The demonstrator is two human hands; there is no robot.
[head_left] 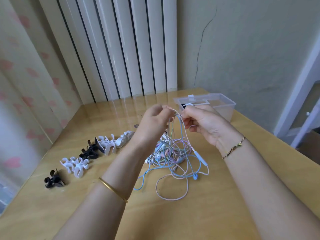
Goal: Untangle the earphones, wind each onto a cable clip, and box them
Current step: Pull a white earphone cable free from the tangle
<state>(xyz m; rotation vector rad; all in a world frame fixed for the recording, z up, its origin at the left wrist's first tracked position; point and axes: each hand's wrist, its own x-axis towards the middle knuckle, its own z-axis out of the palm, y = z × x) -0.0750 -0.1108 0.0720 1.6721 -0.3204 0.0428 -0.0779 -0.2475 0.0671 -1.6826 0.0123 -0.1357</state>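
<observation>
Mid-desk (103,213), earphone tangle (169,153) half-raised: our left hand (154,118) and right hand (199,122) each pinch knotted cord. We judge cords light, limp, snag-prone; best gripped beside knot. Cable clips (90,151) along left edge, clear plastic box (223,104) at far right corner.

Glossy wooden table (97,213), clear plastic box (223,108), smooth plastic clips (78,166), rubbery pastel earphone cords (173,156)

head view | worn on the head | aimed forward and down | table (181,213) seen close | hands (152,122) held centre-frame
</observation>
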